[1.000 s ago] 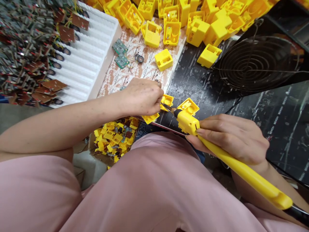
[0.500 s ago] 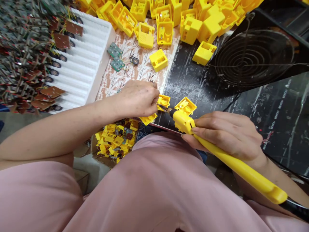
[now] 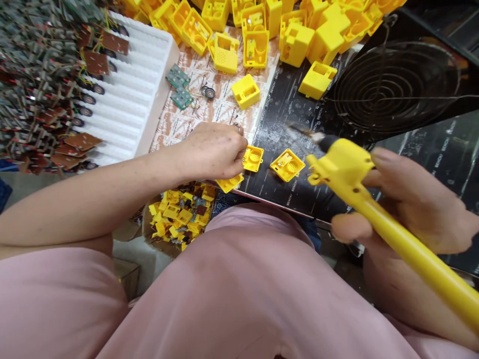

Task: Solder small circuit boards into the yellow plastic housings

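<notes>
My left hand [image 3: 220,149] is closed, its fingertips pressed at the left edge of a small open yellow plastic case [image 3: 253,158]. What lies inside the curl of those fingers is hidden. A second yellow case [image 3: 230,183] shows partly below that hand, and a third yellow case [image 3: 287,165] lies open side up to the right. My right hand [image 3: 415,199], blurred, grips a yellow soldering iron [image 3: 346,167] with a dark collar and thin metal tip. The tip points left, apart from the cases and above the black bench.
Many yellow cases [image 3: 254,47] are heaped at the back. Circuit boards [image 3: 180,89] and a small speaker [image 3: 208,92] lie behind my left hand. White foam tray [image 3: 130,89] with boards at left, black fan [image 3: 377,94] at right, box of yellow parts [image 3: 179,217] below.
My right hand has pulled the soldering iron up and to the right, its tip leaving the case by my left hand. The left hand has stayed in place.
</notes>
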Demonstrator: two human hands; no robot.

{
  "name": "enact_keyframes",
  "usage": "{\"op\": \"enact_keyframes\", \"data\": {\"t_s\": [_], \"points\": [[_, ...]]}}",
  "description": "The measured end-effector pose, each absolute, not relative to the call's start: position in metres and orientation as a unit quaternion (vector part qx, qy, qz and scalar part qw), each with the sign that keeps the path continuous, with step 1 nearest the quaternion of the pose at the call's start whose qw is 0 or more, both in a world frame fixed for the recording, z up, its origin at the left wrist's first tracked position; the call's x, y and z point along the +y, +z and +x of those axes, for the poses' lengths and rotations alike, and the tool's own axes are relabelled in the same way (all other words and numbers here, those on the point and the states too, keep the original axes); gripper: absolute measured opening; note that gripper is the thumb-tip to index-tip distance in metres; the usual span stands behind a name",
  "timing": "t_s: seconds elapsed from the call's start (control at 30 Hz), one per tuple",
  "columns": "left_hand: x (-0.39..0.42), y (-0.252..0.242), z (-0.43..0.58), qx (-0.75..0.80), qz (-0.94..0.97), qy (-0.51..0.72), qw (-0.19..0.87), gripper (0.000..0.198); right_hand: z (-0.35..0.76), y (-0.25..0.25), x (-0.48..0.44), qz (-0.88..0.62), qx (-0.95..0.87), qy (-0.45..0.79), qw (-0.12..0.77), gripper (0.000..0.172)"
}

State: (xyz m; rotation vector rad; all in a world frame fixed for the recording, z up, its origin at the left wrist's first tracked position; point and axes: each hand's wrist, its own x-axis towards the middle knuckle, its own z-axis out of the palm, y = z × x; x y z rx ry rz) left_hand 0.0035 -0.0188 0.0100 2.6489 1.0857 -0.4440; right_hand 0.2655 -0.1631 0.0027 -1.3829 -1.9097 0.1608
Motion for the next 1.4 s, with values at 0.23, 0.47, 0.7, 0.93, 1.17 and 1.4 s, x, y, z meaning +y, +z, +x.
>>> {"op": "enact_keyframes", "data": {"t_s": [0.23,0.47,0.7,0.93,1.17,1.4], "points": [[-0.024,0.016,0.014,0.39,0.888,-0.222,0.106,0.016,0.256,-0.011,-0.149,-0.538,-0.791,-0.016,0.291,0.025],[-0.01,0.04,-0.032,0.454,0.877,0.0,0.159,0.04,0.247,-0.038,-0.141,-0.525,-0.8,0.031,0.289,0.043],[-0.002,0.031,-0.084,0.464,0.878,-0.035,0.114,0.04,0.236,-0.015,-0.083,-0.48,-0.81,0.101,0.323,0.057],[-0.004,-0.022,-0.086,0.41,0.898,0.003,0.16,0.023,0.219,-0.042,-0.051,-0.401,-0.866,0.129,0.269,0.048],[-0.004,-0.012,-0.074,0.474,0.815,0.193,0.272,0.031,0.223,-0.043,-0.061,-0.436,-0.847,0.106,0.284,0.05],[-0.002,-0.022,-0.029,0.443,0.845,0.125,0.274,0.019,0.223,-0.021,-0.08,-0.456,-0.833,0.067,0.307,0.039]]}}
